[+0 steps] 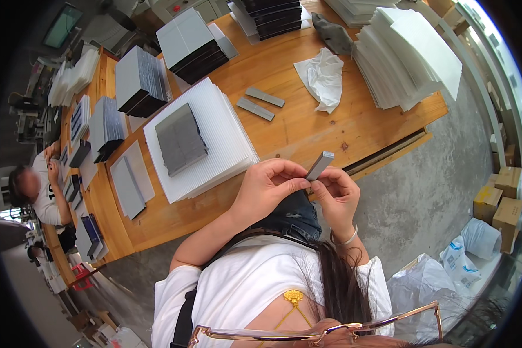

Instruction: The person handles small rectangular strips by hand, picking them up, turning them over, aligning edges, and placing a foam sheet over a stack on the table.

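Note:
Above the table's near edge, my left hand (268, 188) and my right hand (337, 194) both pinch the lower end of a small grey bar (319, 166). It tilts upward, and its pale, shiny end face points away from me. My fingers cover its lower end. Two similar grey bars, a nearer one (255, 108) and a farther one (265, 96), lie side by side on the wooden table (290, 127). To the left of my hands, a dark grey sheet-like slab (181, 139) with a ragged edge rests on a stack of white corrugated sheets (232, 136).
Crumpled white paper (323, 78) and a grey cloth-like lump (332, 33) lie farther back. White sheets (403, 61) stand piled at the far right. Several grey block stacks (140, 78) line the left side. A person (43, 185) sits at the far left. Cardboard boxes (508, 214) stand on the right.

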`<move>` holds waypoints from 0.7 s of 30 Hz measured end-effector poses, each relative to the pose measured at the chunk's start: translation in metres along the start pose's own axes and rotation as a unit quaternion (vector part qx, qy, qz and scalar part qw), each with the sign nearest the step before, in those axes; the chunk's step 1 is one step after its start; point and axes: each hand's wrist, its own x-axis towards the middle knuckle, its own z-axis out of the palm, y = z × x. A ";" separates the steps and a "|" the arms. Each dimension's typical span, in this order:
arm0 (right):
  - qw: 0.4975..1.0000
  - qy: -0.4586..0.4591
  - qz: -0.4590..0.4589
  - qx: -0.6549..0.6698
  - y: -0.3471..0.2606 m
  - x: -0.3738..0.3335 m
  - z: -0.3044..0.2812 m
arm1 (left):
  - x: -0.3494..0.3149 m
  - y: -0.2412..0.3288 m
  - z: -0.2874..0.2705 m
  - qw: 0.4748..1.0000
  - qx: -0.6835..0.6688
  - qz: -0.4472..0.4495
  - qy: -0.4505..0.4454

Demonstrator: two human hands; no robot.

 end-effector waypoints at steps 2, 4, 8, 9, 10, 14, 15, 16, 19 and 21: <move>1.000 -0.009 0.005 -0.002 -0.003 0.001 0.001 | 0.001 0.000 -0.001 0.999 -0.045 -0.030 -0.005; 1.000 -0.012 0.023 0.015 -0.010 0.002 0.004 | 0.002 -0.002 -0.002 0.997 -0.067 -0.042 -0.005; 0.999 -0.043 0.003 -0.003 -0.007 0.004 -0.005 | 0.002 0.000 -0.002 0.994 -0.089 -0.060 -0.010; 0.999 -0.047 0.005 -0.009 -0.008 0.005 -0.005 | 0.003 0.000 -0.001 0.994 -0.089 -0.061 -0.011; 0.999 -0.050 0.007 -0.015 -0.008 0.006 -0.006 | 0.003 -0.001 -0.001 0.995 -0.080 -0.055 -0.007; 0.998 -0.041 -0.014 -0.042 -0.007 0.008 -0.007 | 0.006 -0.007 0.002 0.999 -0.033 0.017 0.001; 0.998 -0.039 -0.010 -0.057 -0.008 0.010 -0.006 | 0.007 -0.007 0.002 0.999 -0.034 0.017 0.001; 0.997 -0.037 -0.006 -0.071 -0.009 0.011 -0.005 | 0.008 -0.007 0.004 0.999 0.006 0.052 0.012; 0.994 -0.048 -0.012 -0.102 -0.009 0.016 -0.007 | 0.010 -0.009 0.004 0.995 0.050 0.089 0.022; 0.992 -0.058 -0.001 -0.108 -0.010 0.019 -0.008 | 0.011 -0.012 0.004 0.994 0.055 0.091 0.024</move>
